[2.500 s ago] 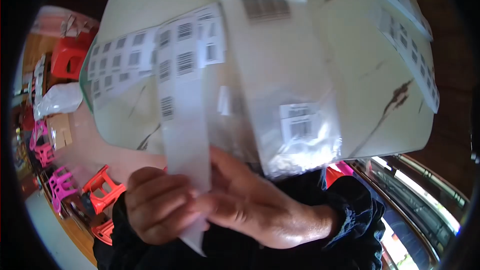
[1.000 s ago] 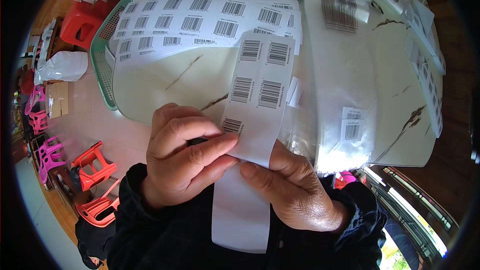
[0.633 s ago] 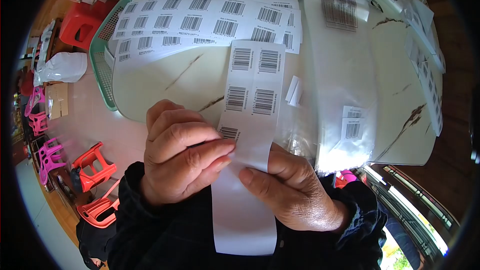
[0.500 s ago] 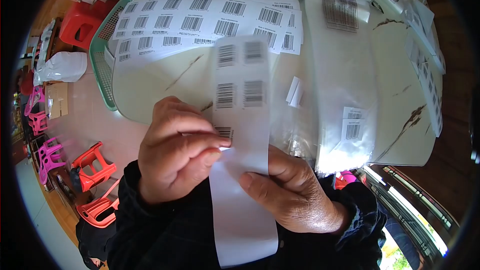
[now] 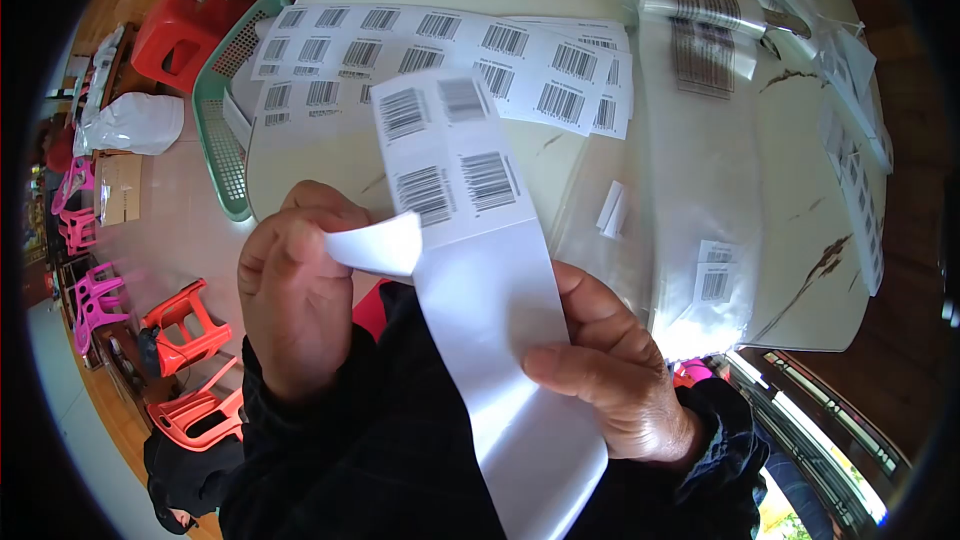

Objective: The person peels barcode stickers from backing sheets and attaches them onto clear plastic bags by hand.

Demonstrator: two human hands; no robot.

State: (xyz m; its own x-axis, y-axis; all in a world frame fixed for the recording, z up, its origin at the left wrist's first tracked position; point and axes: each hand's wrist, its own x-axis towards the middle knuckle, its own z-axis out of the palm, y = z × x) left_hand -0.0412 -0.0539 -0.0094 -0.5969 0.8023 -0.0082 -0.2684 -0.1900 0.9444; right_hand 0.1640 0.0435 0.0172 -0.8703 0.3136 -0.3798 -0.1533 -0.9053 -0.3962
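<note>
My right hand grips a long white strip of barcode labels by its right edge, thumb on top. Printed barcodes show on the upper part of the strip; its lower part is bare backing. Pinched between the thumb and fingers of my left hand is a peeled label, its blank side showing, curling beside the strip's left edge. Beyond the strip, sheets of barcode labels lie overlapped on the pale marbled table.
A green plastic basket stands at the table's left edge. Clear plastic bags with barcode labels lie to the right, under a roll of printed film. More label sheets rest at the far right. Red stools stand on the floor.
My left hand has drawn a label off the strip and moved left with it. The strip has tilted, its top leaning left, and my right hand still holds it.
</note>
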